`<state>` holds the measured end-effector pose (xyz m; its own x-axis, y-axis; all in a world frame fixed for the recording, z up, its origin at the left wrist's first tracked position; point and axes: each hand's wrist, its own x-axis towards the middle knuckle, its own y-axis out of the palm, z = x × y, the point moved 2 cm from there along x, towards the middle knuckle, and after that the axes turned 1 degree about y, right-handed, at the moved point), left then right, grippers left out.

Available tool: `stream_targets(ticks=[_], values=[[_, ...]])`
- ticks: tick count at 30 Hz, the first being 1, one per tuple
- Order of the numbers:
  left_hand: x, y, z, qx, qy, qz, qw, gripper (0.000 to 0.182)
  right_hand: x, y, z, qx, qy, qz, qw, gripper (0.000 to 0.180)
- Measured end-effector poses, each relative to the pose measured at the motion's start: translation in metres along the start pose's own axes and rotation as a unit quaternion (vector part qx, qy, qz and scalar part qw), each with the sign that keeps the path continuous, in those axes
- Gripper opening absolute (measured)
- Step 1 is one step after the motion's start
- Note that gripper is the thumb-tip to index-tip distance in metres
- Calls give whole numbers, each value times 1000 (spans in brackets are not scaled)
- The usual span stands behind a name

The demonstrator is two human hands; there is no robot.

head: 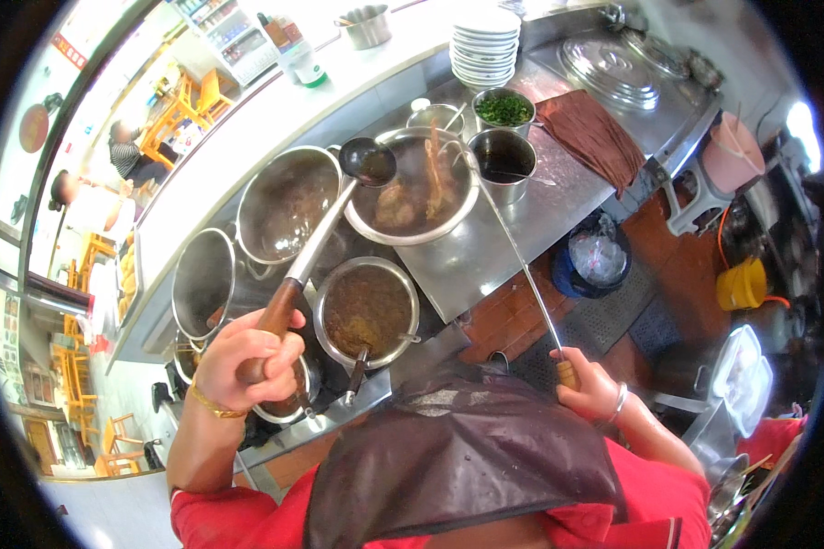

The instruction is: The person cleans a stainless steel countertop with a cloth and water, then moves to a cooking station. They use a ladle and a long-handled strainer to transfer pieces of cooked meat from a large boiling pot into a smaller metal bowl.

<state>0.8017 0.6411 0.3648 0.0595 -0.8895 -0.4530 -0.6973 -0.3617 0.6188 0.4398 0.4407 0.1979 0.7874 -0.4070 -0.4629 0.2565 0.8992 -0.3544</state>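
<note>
My left hand (253, 364) is closed around the wooden handle of a metal ladle (368, 163). The dark bowl of the ladle is over the left rim of a wide steel pot (357, 221) of brown broth. A pale lump and a long bone-like piece (435, 175) show in that pot. In my right hand (584, 384) is the wooden handle of a long thin metal hook (518, 257), whose curved end is by the pot's upper right side. Nearer me, a round pot of brown sauce (367, 309) has a dark-handled utensil (358, 374) in it.
More steaming pots (288, 206) stand at left. Beyond the broth are a container of chopped greens (503, 110), one of dark liquid (501, 158), stacked plates (484, 51) and a brown cloth (590, 137). A blue bin (562, 264) stands on the floor. People sit beyond the counter.
</note>
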Motion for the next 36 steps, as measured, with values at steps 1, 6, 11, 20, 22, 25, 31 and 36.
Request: stream_targets(ticks=[1,6,11,20,22,25,31,36], values=[[-4,-1,-1,-23,2,7,1000,34,1,0,0,9,-9,3,1000,55],[-13,-20,12,-166,37,103,980,42,18,-5,11,-8,-59,11,998,54],[-32,-50,23,-197,123,103,967,46,62,-12,55,223,-73,123,964,58],[-38,-137,22,55,138,-189,971,29,228,3,209,-67,-99,109,987,45],[-35,-159,19,82,125,-229,962,30,272,19,248,-145,-105,116,977,34],[-37,-190,15,121,113,-249,954,30,323,48,290,-267,-91,113,953,26],[-47,-231,10,207,114,-277,931,33,390,110,322,-756,-112,130,632,39],[-55,-252,0,230,90,-274,930,35,396,144,318,-513,42,203,833,47]])
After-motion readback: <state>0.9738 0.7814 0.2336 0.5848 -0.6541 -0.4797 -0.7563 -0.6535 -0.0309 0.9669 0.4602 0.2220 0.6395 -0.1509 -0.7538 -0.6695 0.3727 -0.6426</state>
